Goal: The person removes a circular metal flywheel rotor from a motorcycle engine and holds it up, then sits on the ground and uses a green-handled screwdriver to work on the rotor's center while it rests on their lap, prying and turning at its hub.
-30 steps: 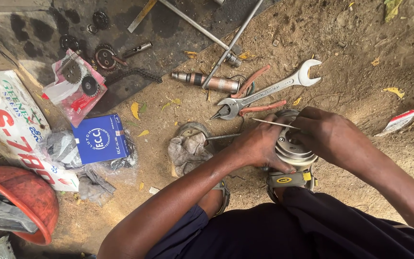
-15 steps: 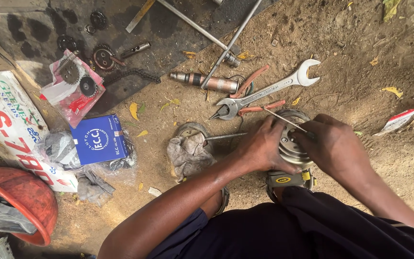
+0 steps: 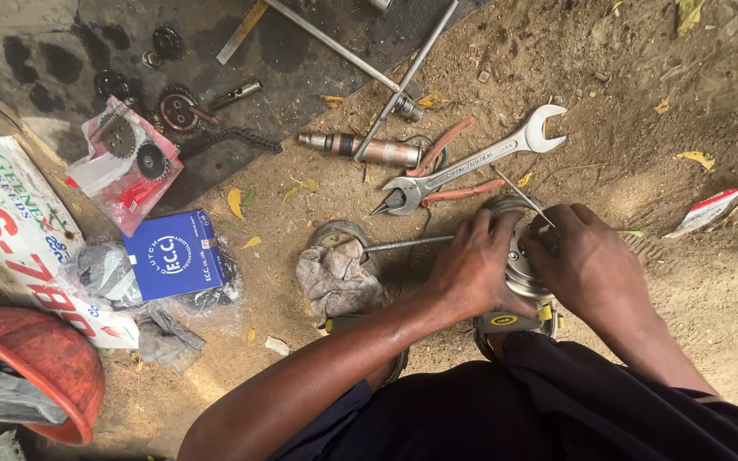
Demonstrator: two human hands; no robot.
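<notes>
hands | left hand (image 3: 471,269) and right hand (image 3: 587,265), fingers clamped on round ribbed metal drum (image 3: 523,269), steadying it on dirt ground (image 3: 642,128) | silver open-ended spanner (image 3: 480,158) just beyond

soft even daylight, sharp focus, faint shadows.

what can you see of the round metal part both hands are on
The round metal part is a grey, drum-like piece with stepped rings on its top face, looking like bare, worn steel. It sits low on the dirt ground, close in front of the person. The left hand covers its left side and the right hand wraps its right, so most of it is hidden. A thin metal rod pokes up from between the fingers. A yellow and black piece lies right under it.
</notes>
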